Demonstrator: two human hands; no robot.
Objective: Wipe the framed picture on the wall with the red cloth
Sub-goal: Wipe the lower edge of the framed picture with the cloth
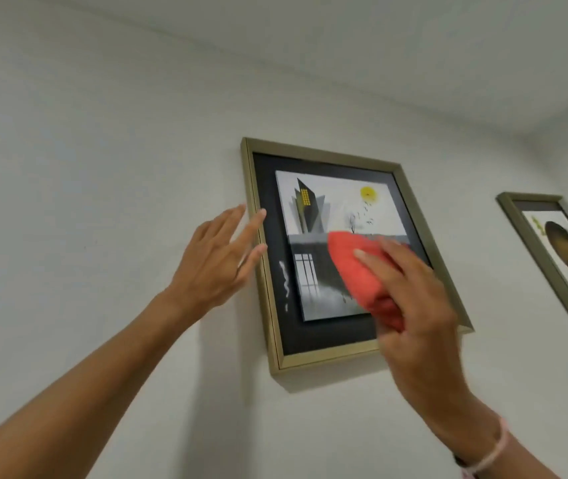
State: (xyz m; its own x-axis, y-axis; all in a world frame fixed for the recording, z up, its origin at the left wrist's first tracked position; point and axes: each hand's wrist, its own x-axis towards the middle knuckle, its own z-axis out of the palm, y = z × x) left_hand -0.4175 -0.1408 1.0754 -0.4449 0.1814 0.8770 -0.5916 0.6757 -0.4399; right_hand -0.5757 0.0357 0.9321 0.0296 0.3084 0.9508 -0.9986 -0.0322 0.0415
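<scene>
- Fingers (372, 259) of the right hand (413, 305) press flat over the red cloth (355, 271), gripping its bunched lower end against the glass.
- Left hand (213, 264) is spread wide, holding nothing, its fingertips touching the left edge of the framed picture (324, 202).
- That picture hangs on the pale wall (102, 167) in a gold-toned frame (dark mat, a grey building and a yellow sun inside); the cloth covers its lower right part.
- A pink band (490, 451) circles the right wrist.
- A second framed picture (552, 254) hangs well apart to the right.
</scene>
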